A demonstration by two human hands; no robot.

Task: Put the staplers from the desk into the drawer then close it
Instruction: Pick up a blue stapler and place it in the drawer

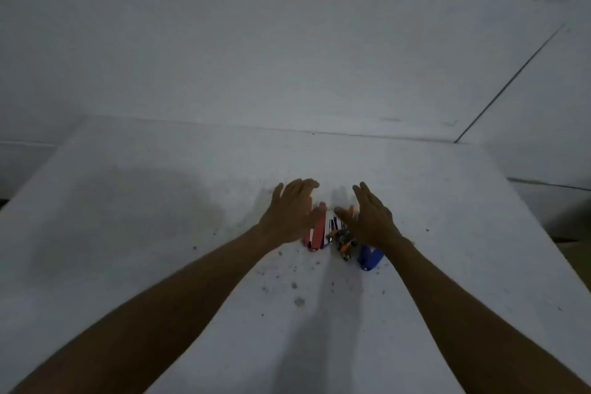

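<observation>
Bare forearms reach over the speckled white table (160,233), left hand (289,214) and right hand (367,221) with fingers spread, gripping nothing, flanking the red, striped and blue plastic staplers (316,230) beneath them; gathering comes first, likely closing inward, drawer unseen.

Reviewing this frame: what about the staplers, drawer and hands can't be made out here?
- Stapler count: head view, left hand and right hand cover the cluster; only the red stapler and blue stapler read clearly.
- Middle items: blurred, too small to identify.
- Drawer: not in view.
- Contact: unclear whether the hands touch anything.
</observation>
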